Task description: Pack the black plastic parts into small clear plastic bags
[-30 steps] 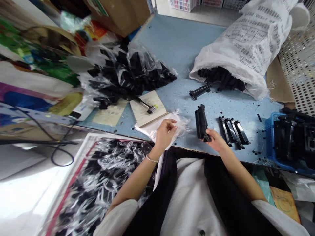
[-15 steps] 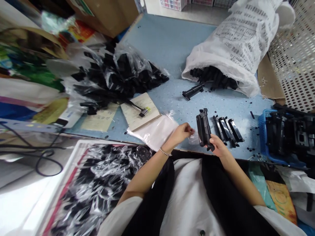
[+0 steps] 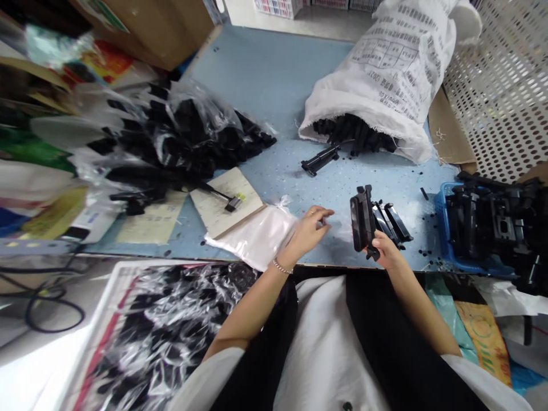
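Observation:
My right hand (image 3: pixel 383 251) grips the near end of a long black plastic part (image 3: pixel 363 220) and holds it tilted up above the blue table (image 3: pixel 274 74). Just right of it lie several similar black parts (image 3: pixel 393 221) side by side. My left hand (image 3: pixel 309 231) pinches the edge of a thin clear plastic bag (image 3: pixel 342 231), held between the stack of clear bags (image 3: pixel 257 237) and the black part. One loose black part (image 3: pixel 320 159) lies farther back on the table.
A white woven sack (image 3: pixel 385 74) spilling black parts lies at the back right. A blue basket (image 3: pixel 479 228) of black parts stands at the right edge. Bagged black parts (image 3: pixel 188 137) pile up at the left, beside cardboard sheets (image 3: pixel 225 200). A tray of bagged parts (image 3: pixel 162 331) sits below the table.
My left hand has left the bag stack and moved right with one clear bag. My right hand has lifted the black part off the table and tilted it up toward the bag.

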Demonstrator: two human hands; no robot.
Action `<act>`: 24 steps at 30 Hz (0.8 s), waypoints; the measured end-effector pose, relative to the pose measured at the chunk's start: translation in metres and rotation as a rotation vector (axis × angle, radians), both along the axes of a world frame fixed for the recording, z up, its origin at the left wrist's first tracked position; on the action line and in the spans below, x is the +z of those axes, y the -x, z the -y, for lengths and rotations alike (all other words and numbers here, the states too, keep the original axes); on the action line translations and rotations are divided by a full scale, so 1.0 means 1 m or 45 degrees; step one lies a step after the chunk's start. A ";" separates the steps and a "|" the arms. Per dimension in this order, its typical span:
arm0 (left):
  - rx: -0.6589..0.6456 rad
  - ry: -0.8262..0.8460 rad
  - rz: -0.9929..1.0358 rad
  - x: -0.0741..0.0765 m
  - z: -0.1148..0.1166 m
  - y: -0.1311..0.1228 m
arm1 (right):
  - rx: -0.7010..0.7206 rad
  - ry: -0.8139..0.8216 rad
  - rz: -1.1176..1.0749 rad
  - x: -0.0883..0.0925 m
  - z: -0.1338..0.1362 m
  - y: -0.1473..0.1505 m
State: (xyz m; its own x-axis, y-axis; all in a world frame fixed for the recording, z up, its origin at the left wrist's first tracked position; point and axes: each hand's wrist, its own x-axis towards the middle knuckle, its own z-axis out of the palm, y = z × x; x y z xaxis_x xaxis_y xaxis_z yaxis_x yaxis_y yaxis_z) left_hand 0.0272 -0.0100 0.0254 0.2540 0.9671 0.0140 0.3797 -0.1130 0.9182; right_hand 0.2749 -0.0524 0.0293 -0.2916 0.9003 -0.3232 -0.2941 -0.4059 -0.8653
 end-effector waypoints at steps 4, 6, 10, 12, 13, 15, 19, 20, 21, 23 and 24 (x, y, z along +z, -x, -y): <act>0.010 -0.415 -0.367 0.003 0.010 0.001 | -0.147 0.082 -0.133 0.019 0.012 -0.007; 0.049 -0.523 -0.411 -0.003 0.013 -0.005 | 0.009 0.230 -0.378 0.030 0.031 -0.004; 0.101 -0.655 -0.272 -0.019 0.015 -0.018 | 0.225 0.540 -0.623 0.033 0.060 0.014; 0.134 -0.647 -0.221 -0.024 0.018 -0.021 | 0.089 0.578 -0.623 0.025 0.057 0.023; 0.143 -0.628 -0.224 -0.024 0.020 -0.022 | 0.019 0.571 -0.612 0.021 0.052 0.026; 0.129 -0.600 -0.283 -0.024 0.025 -0.022 | -0.070 0.550 -0.565 0.015 0.038 0.029; 0.132 -0.583 -0.402 -0.020 0.025 -0.015 | -0.025 0.512 -0.478 0.018 0.020 0.029; 0.154 -0.555 -0.393 -0.020 0.022 -0.012 | 0.023 0.510 -0.489 0.019 0.020 0.028; 0.173 -0.529 -0.370 -0.020 0.018 -0.007 | 0.092 0.514 -0.510 0.021 0.021 0.027; 0.174 -0.513 -0.320 -0.020 0.011 0.001 | 0.242 0.538 -0.553 0.022 0.024 0.027; 0.154 -0.526 -0.311 -0.021 0.008 0.003 | 0.288 0.544 -0.565 0.021 0.024 0.027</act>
